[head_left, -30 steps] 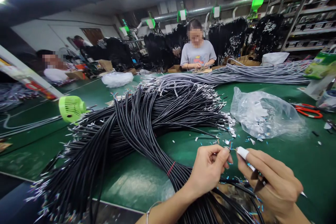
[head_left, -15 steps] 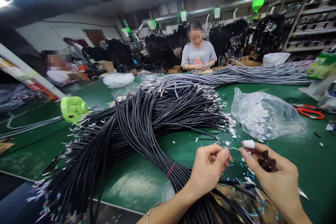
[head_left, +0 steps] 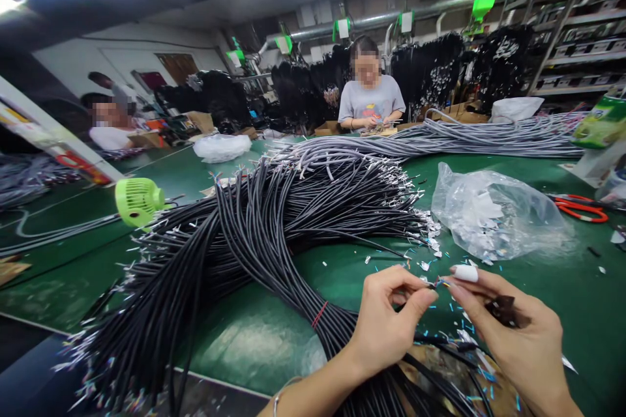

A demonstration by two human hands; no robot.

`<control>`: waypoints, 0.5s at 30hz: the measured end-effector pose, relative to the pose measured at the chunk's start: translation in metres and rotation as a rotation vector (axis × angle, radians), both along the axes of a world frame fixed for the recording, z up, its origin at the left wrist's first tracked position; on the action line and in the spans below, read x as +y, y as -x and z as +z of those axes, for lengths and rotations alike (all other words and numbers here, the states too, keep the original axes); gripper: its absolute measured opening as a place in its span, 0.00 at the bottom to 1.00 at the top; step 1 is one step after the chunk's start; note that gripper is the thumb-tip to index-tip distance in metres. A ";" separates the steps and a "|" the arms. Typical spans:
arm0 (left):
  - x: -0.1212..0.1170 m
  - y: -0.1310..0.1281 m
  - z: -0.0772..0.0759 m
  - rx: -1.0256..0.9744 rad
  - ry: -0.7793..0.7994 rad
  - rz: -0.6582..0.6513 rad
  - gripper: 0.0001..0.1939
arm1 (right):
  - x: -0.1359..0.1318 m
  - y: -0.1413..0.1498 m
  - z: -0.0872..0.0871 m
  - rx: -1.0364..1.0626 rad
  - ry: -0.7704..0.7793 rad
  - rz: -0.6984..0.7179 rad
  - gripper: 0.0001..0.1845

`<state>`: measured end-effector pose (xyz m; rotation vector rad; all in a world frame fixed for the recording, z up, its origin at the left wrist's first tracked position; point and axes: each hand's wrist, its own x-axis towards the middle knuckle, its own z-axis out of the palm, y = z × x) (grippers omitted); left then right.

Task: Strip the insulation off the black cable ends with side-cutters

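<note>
My left hand (head_left: 386, 322) pinches the stripped end of a black cable (head_left: 437, 284), whose thin coloured wires stick out between thumb and forefinger. My right hand (head_left: 513, 332) meets it from the right, fingertips closed on those wire tips. Its forefinger wears a white tape wrap (head_left: 465, 272), and a small dark tool (head_left: 503, 308) sits in its palm. A large bundle of black cables (head_left: 254, 234) curves from the table's left edge round under my wrists. Small cut wire scraps (head_left: 454, 319) lie scattered beneath both hands.
A clear plastic bag of scraps (head_left: 493, 215) lies beyond my right hand, red scissors (head_left: 577, 207) to its right. Grey cables (head_left: 479, 133) cross the far side of the green table (head_left: 264, 339). A green fan (head_left: 138, 201) stands at left. Two people sit working across the table.
My right forefinger has tilted down flatter and closed in on the wire tips held by my left hand. The left hand has hardly moved.
</note>
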<state>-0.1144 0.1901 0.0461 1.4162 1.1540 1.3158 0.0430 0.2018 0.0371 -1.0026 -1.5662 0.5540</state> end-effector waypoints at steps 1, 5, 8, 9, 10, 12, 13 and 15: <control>0.000 0.000 0.000 0.016 -0.004 0.006 0.09 | 0.000 0.000 0.000 -0.010 -0.012 0.000 0.13; -0.001 0.002 0.001 0.058 -0.025 0.027 0.09 | -0.001 -0.001 0.000 -0.029 -0.054 0.014 0.13; -0.001 0.002 0.001 0.083 -0.034 0.027 0.09 | -0.001 -0.001 0.000 -0.025 -0.054 -0.009 0.12; -0.001 0.002 0.001 0.082 -0.030 0.022 0.09 | -0.001 -0.001 0.000 -0.021 -0.039 -0.010 0.12; -0.001 0.002 0.002 0.074 -0.021 0.015 0.10 | -0.001 -0.001 0.001 -0.019 -0.022 -0.003 0.12; -0.001 0.002 0.003 0.034 0.006 0.000 0.10 | -0.001 -0.001 0.001 -0.017 -0.010 0.014 0.12; -0.001 0.001 0.004 0.009 0.025 -0.011 0.10 | -0.001 -0.002 0.001 -0.023 -0.019 0.017 0.13; 0.000 0.002 0.006 -0.033 0.061 -0.035 0.11 | -0.001 -0.002 0.001 -0.050 -0.052 0.006 0.14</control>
